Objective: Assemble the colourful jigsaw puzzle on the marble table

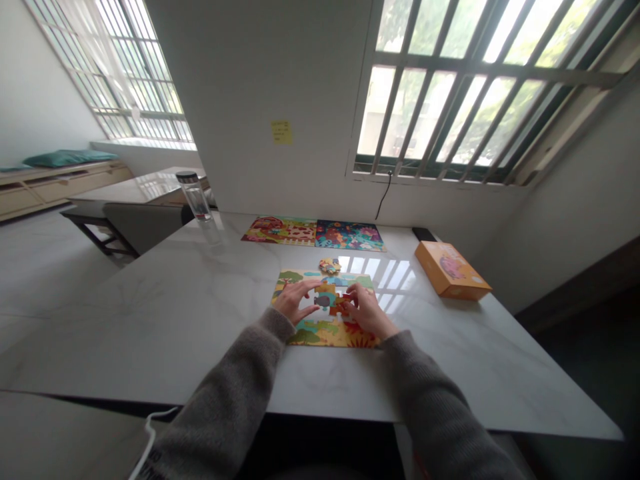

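Note:
A partly assembled jigsaw puzzle (pixel 330 339) with an animal scene lies flat on the table, its border joined and white gaps showing inside. My left hand (pixel 296 301) rests over its left side, thumb and fingers apart, with the fingertips beside a joined middle section (pixel 323 300) that shows a grey shape. At the right of that section, my right hand (pixel 366 308) has its fingers bent around an orange-red puzzle piece (pixel 341 307), partly hidden by the fingertips. Just beyond the puzzle sits a small pile of loose pieces (pixel 330 266).
Two colourful pictures, a farm scene (pixel 285 231) and a dark blue one (pixel 347 235), lie by the wall. An orange box (pixel 450 270) and a black object (pixel 423 234) are at right. A glass bottle (pixel 195 197) stands at the left back edge of the marble-patterned table (pixel 200 333).

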### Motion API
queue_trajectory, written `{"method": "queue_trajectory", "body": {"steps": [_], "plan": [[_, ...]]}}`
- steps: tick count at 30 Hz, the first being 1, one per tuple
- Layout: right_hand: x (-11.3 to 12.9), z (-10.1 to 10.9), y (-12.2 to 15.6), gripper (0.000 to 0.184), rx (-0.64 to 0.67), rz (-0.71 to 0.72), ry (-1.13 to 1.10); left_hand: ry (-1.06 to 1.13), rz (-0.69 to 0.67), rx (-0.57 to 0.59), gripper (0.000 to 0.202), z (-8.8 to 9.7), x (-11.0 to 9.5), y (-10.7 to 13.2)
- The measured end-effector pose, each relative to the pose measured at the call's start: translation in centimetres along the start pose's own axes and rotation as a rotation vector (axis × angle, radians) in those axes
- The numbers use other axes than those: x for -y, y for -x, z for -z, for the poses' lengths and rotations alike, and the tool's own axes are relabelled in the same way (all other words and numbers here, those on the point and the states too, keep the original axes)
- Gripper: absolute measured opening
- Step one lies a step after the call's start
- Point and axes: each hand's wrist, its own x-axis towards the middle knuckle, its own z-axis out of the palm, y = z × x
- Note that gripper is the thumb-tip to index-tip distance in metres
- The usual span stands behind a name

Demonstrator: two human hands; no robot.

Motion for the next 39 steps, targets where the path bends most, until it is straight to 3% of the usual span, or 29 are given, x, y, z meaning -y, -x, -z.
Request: {"method": "queue_trajectory", "body": {"steps": [3,7,12,18,22,24,27,30,32,35,39], "plan": [[-0.2,0.4,-0.3,0.015,-0.012,-0.012,-0.283,-0.003,-0.001,-0.002,0.053,-0.1,0.1,0.0],[-2.2,2.3,-0.9,0.034,-0.155,-0.107,-0.440,-0.002,-0.012,-0.014,0.052,-0.1,0.1,0.0],[-5.3,4.1,-1.2,0.039,-0.317,-0.261,-0.414,0.011,-0.017,-0.014,0.050,-0.1,-0.3,0.0],[-7.0,3.5,-1.2,0.033,-0.289,-0.330,-0.310,0.033,-0.031,-0.015,0.047,0.1,-0.7,-0.2],[-7.4,3.7,-1.2,0.026,-0.282,-0.343,-0.012,0.034,-0.017,-0.004,0.047,0.1,-0.8,-0.1],[-6.7,4.0,-1.1,0.027,-0.344,-0.298,0.131,0.038,-0.013,0.003,0.046,0.1,-0.9,-0.1],[-4.1,4.0,-0.7,0.029,-0.366,-0.079,0.114,0.035,-0.008,0.004,0.045,0.2,-1.1,-0.2],[-0.5,3.0,-0.1,0.029,-0.178,0.242,0.016,0.027,-0.013,0.008,0.043,0.4,-1.2,-0.3],[1.5,2.0,0.3,0.038,-0.044,0.379,0.031,0.028,-0.021,0.013,0.041,0.4,-1.2,-0.3],[2.9,0.9,0.7,0.045,0.044,0.446,0.079,0.043,-0.025,0.017,0.036,0.2,-1.1,-0.3],[2.5,0.5,0.7,0.038,0.015,0.462,0.111,0.106,-0.032,0.042,0.036,0.2,-1.2,-0.3]]}}
